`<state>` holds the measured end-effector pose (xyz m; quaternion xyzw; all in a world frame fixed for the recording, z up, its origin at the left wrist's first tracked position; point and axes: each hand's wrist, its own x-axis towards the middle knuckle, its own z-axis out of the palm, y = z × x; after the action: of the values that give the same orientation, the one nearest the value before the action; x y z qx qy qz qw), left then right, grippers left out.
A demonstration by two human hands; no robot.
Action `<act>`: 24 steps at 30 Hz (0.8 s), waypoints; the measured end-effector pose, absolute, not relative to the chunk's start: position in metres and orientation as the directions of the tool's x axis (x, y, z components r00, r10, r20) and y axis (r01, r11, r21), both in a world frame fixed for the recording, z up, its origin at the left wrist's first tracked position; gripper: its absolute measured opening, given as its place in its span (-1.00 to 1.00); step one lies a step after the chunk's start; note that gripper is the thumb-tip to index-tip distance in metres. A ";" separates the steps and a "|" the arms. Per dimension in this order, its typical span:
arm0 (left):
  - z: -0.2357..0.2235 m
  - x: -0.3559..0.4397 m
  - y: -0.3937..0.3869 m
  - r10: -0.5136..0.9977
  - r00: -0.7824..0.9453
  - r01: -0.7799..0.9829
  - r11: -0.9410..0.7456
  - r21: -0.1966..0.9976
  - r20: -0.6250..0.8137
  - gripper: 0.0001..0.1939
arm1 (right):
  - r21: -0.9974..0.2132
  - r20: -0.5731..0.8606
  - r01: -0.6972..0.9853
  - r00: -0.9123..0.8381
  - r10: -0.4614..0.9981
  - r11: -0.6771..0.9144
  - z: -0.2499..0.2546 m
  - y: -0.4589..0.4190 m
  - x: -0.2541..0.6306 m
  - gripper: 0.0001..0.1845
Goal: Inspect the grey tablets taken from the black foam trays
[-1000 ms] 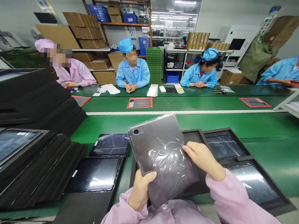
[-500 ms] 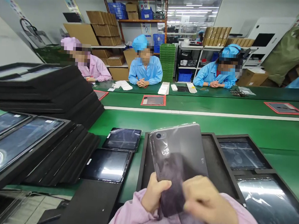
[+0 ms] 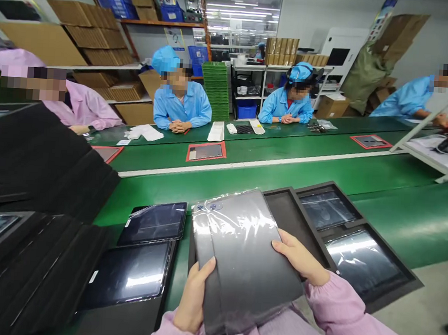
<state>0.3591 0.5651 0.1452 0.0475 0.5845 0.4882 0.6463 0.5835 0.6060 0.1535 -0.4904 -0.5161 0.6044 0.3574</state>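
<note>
A grey tablet (image 3: 249, 255), its back toward me, is tilted up in front of my chest. Glossy clear film over it catches the light near the camera end. My left hand (image 3: 193, 299) grips its left edge, thumb on the back. On the right edge my right hand (image 3: 304, 258) is closed round it, fingers partly hidden beneath. A line runs down the back's left side; whether it is a film crease or another tablet's edge, I cannot tell. Behind lies a black foam tray (image 3: 295, 212), partly covered by the tablet.
Two dark tablets, one nearer (image 3: 130, 270) and one farther (image 3: 154, 224), lie left. Black trays (image 3: 31, 272) are stacked beyond them. A tray with two screen-up tablets (image 3: 362, 262) is at right. Across the green bench (image 3: 270, 162) sit several co-workers; a white stand (image 3: 418, 149) is far right.
My right hand, blurred over the tablet's lower back before, now grips its right edge. The tablet has turned and moved left in view. The whole view has swung to the right.
</note>
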 end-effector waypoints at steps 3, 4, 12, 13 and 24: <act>0.149 0.343 0.569 0.665 -0.229 -0.534 0.525 0.663 -0.711 -0.74 | -0.967 -0.253 0.024 -0.173 0.952 -0.253 0.165 0.608 0.605 -0.56; 0.150 0.338 0.570 0.665 -0.262 -0.523 0.511 0.682 -0.699 -0.75 | -0.975 -0.219 0.063 -0.128 0.967 -0.212 0.171 0.610 0.614 -0.56; 0.148 0.327 0.572 0.657 -0.351 -0.505 0.468 0.726 -0.667 -0.82 | -0.142 -0.058 0.986 0.083 0.995 -0.090 0.155 0.621 0.586 -0.45; 0.148 0.331 0.571 0.655 -0.342 -0.515 0.470 0.717 -0.674 -0.83 | -0.108 -0.080 0.992 0.049 0.996 -0.057 0.143 0.621 0.574 -0.47; 0.155 0.340 0.566 0.718 -0.172 -0.633 0.444 0.634 -0.675 -0.74 | -0.547 -0.172 0.836 -0.172 0.970 0.052 0.120 0.634 0.578 -0.67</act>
<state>0.3398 0.5657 0.1545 0.0382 0.5565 0.5258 0.6422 0.5776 0.6343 0.1200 -0.6316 -0.7147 0.2744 0.1225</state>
